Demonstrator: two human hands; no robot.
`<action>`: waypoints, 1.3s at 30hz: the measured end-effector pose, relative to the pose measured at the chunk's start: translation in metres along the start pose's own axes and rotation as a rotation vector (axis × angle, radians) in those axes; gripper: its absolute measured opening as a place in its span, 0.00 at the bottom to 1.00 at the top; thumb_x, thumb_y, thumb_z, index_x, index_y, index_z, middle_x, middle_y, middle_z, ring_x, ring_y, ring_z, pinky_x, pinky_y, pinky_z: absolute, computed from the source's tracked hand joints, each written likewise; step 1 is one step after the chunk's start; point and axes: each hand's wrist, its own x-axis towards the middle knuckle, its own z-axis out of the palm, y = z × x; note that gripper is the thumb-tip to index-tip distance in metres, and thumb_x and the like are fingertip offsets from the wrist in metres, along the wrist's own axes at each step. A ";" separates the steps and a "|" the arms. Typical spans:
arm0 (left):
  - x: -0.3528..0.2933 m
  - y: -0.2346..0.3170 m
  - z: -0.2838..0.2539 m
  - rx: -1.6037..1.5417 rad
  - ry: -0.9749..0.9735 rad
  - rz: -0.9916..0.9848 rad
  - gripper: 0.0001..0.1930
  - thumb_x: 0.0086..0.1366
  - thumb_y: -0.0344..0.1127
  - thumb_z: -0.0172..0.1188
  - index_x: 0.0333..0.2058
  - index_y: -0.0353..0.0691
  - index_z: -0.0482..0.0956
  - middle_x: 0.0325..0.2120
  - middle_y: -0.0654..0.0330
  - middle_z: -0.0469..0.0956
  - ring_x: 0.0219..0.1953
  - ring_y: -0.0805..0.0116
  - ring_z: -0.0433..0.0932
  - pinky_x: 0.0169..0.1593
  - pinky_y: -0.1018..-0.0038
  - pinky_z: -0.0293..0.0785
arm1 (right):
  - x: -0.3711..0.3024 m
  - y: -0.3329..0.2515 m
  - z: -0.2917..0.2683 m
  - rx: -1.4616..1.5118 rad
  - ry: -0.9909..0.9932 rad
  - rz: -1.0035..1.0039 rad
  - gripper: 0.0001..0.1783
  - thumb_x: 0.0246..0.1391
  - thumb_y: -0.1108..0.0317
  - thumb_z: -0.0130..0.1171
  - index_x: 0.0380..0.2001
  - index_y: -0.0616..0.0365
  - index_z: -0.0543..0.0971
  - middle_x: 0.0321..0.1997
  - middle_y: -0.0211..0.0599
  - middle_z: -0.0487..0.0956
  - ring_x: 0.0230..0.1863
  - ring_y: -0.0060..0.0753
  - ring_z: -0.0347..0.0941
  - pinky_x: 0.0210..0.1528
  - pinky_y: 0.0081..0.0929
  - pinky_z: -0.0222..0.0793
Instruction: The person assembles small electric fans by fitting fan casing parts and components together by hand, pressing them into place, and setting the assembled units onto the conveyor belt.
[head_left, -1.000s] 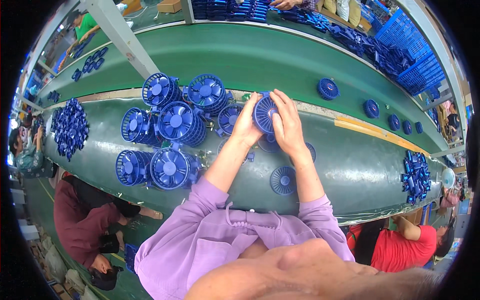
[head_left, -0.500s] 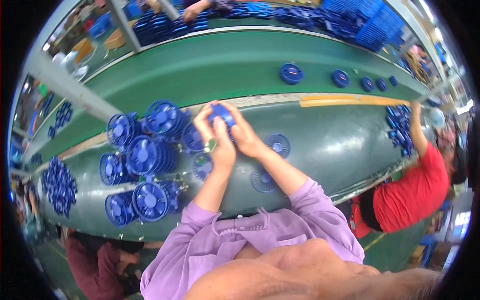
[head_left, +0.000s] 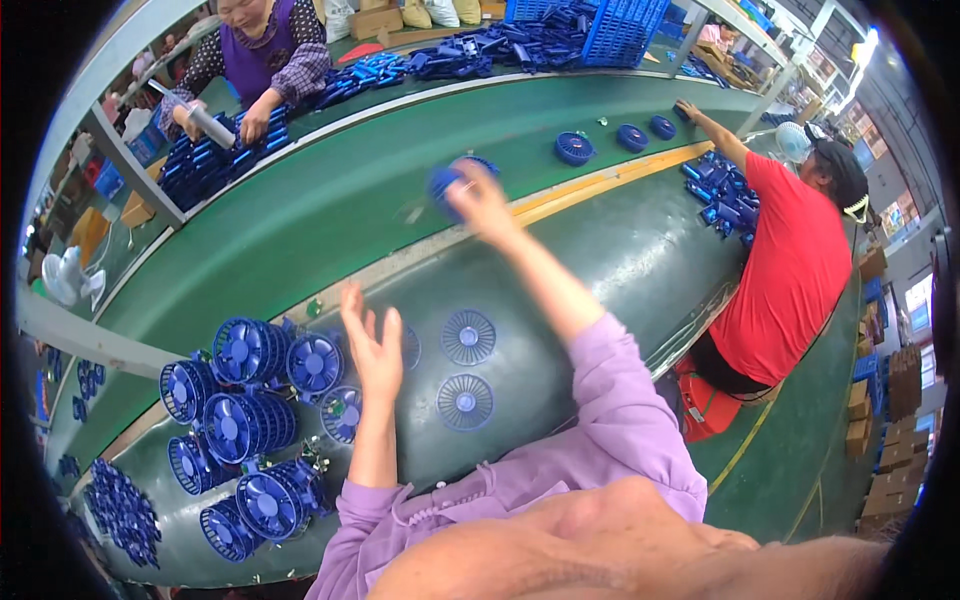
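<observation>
Fan head (head_left: 442, 190) | held, at fingertips of right grip (head_left: 480, 207) | left grip (head_left: 378, 358) spread wide

Right hand (head_left: 482, 208) grips a blue fan housing (head_left: 446, 190) over the green belt (head_left: 365, 240); left hand (head_left: 376, 350) spread wide above the tabletop (head_left: 560, 330)!

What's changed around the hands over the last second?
The left hand has let go of the round blue fan unit and is open; the right hand has carried it forward and right, over the green belt. Blur hides its exact grip. The stacked fan cages and two loose grilles stayed on the table.
</observation>
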 end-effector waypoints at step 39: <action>-0.056 -0.026 0.067 0.640 -0.384 0.363 0.15 0.56 0.33 0.60 0.44 0.47 0.75 0.57 0.53 0.65 0.62 0.50 0.60 0.64 0.47 0.50 | 0.007 0.023 -0.171 -1.049 -0.207 -0.005 0.48 0.39 0.50 0.71 0.63 0.43 0.62 0.68 0.58 0.55 0.62 0.62 0.60 0.58 0.56 0.63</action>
